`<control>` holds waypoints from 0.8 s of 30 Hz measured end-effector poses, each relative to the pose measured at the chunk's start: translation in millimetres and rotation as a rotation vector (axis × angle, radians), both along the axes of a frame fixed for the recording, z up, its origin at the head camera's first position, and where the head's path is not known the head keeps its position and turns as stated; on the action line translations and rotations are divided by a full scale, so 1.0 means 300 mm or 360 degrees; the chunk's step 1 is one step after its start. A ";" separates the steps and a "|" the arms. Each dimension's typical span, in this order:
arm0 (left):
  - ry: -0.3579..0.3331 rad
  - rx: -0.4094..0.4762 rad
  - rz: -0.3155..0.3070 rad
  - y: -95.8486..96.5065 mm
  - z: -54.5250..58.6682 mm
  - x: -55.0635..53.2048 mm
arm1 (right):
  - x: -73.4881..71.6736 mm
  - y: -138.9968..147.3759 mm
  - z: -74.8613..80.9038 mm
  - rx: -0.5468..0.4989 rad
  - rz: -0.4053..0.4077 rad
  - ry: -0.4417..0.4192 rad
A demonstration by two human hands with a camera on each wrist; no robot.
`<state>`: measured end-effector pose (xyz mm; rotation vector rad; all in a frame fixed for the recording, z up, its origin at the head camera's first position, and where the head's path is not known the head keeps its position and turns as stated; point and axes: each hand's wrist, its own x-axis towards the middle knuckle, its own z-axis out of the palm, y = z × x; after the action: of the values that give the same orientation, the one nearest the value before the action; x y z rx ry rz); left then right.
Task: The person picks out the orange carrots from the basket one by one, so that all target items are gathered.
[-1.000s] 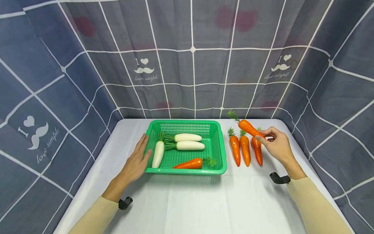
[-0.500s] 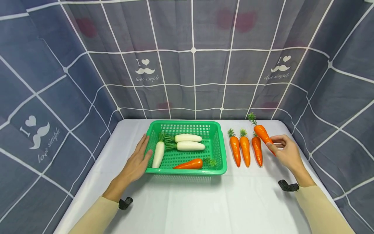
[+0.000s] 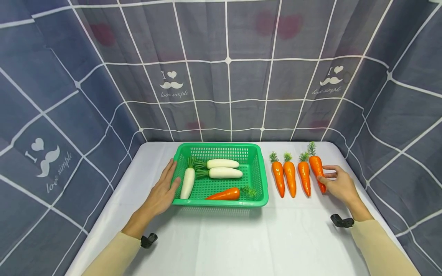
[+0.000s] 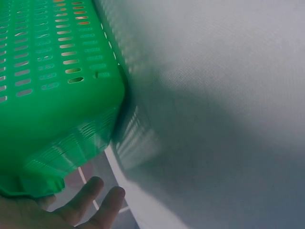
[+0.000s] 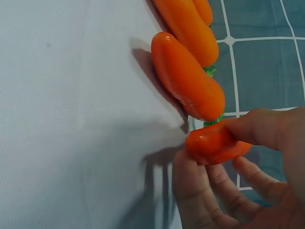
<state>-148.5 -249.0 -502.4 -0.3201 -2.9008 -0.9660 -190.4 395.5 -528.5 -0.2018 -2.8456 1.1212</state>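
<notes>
The rightmost carrot [image 3: 315, 166], at the end of a row, is pinched by the fingers of the right hand [image 3: 341, 186]. Three carrots [image 3: 290, 178] on the bench [image 3: 231, 241] lie between it and a green basket [image 3: 221, 204] holding white radishes [image 3: 226, 173] and another carrot [image 3: 224, 194]; the left hand [image 3: 159, 194], fingers straight, touches its left side.

Five carrots in all: four carrots [image 3: 290, 178] near the back right corner of the one table [image 3: 224, 245], and one carrot [image 3: 225, 194] along the front edge of the one basket [image 3: 221, 204]. The basket also has three radishes, one radish [image 3: 188, 183] by its left edge and two radishes [image 3: 225, 173] nearer its back edge. Two hands show, one left hand [image 3: 159, 193] and one right hand [image 3: 341, 187], with two sleeves [image 3: 112, 255] and three moustache prints [image 3: 171, 85].
</notes>
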 end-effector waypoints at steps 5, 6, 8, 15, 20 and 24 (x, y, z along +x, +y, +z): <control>0.0001 0.0000 -0.0001 0.000 0.001 0.001 | -0.007 0.006 -0.012 0.0092 0.0039 -0.0034; 0.0001 0.0000 -0.0001 0.001 0.002 0.002 | -0.009 0.006 -0.014 0.0086 0.0045 -0.0047; 0.0003 0.0000 -0.0002 0.002 0.003 0.002 | -0.014 0.006 -0.019 0.0087 0.0056 -0.0057; 0.0016 0.0009 -0.0003 0.004 0.002 0.005 | -0.023 0.004 -0.023 0.0186 0.0110 -0.0075; 0.0017 0.0013 -0.0008 0.004 0.000 0.005 | -0.019 -0.007 -0.017 0.0210 0.0127 -0.0088; 0.0012 0.0009 -0.0003 0.003 0.002 0.005 | -0.011 -0.012 -0.010 0.0233 0.0145 -0.0068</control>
<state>-147.0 -248.1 -501.9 -0.3251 -2.8910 -0.9713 -193.9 391.9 -531.4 -0.0891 -2.9866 0.9278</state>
